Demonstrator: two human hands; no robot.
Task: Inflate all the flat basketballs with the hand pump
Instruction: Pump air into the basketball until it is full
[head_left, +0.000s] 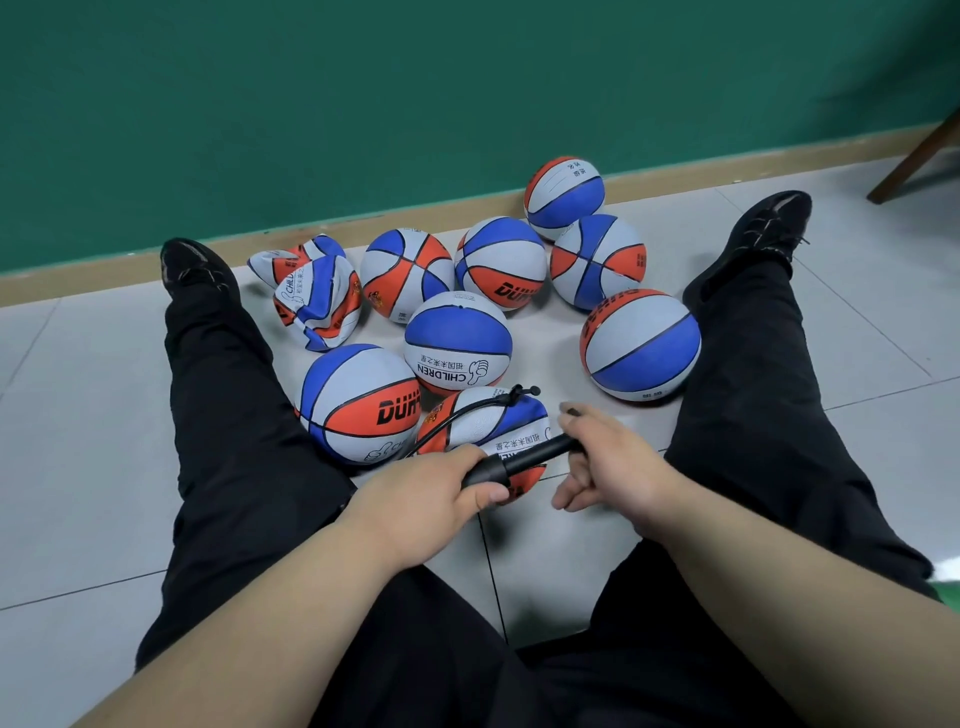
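— Where is the pump, and how does it lie?
— The hand pump (524, 457) is held low over the floor (78, 389), between the person's spread legs (228, 415). Its long axis runs from near-left to far-right, with the barrel end at the left hand and the handle end at the right.

— And the hands?
— The left hand (441, 493) is wrapped round the barrel with the thumb on the near side, its forearm coming in from the near-left corner. The right hand (608, 462) has its thumb and upper fingers closed on the handle (the lower fingers curl loosely beneath, on nothing).

— The hose?
— The thin black hose (467, 415) leaves the pump by the left hand, arcs away and ends on top of the soft ball (483, 421). That ball lies partly sunken just beyond the pump.

— What else is out there?
— Seven round balls (457, 343) cluster farther out toward the floor's far edge, and one sits just beside the soft ball's left. Two crumpled balls (317, 306) lie at the cluster's far left, near the left shoe. A green wall (363, 104) closes the far edge, and a wooden leg (914, 156) stands at the far-right corner.
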